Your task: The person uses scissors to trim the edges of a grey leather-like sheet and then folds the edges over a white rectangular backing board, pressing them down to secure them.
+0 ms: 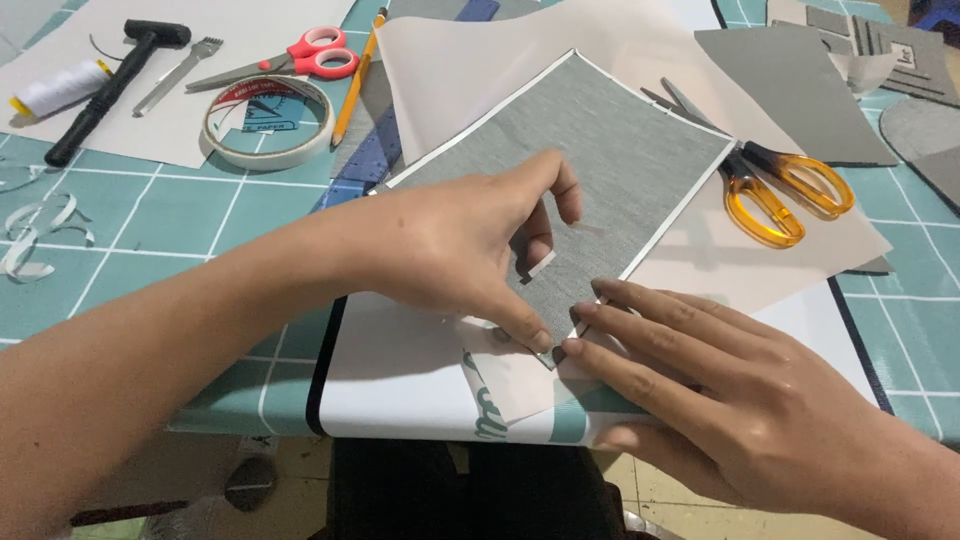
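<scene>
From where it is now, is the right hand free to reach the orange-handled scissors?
Probably yes. The right hand presses flat by the grey sheet corner, holding nothing; the orange-handled scissors lie uncovered on the paper beyond it, nothing between. Lifting it would release that corner, though.
</scene>
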